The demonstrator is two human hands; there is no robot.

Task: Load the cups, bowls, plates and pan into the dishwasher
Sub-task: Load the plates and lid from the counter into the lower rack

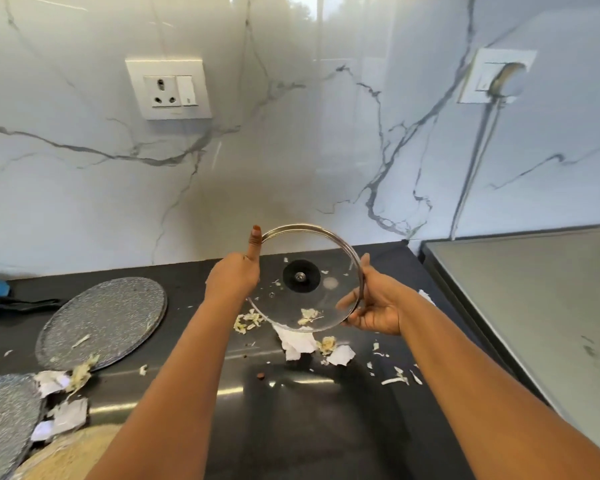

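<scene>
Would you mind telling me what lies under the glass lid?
The glass lid is held above the dark counter; beneath it lie torn paper and food scraps. The hands hide the counter under its side edges.

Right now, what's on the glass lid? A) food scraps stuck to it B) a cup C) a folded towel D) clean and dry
A: pale food scraps cling to the glass lid, which the left hand and right hand hold by its metal rim above the dark counter.

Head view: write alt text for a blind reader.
Both hands, left hand and right hand, hold a food-flecked glass lid by its rim above a dark counter littered with scraps and torn paper. Two speckled grey plates lie left.
</scene>
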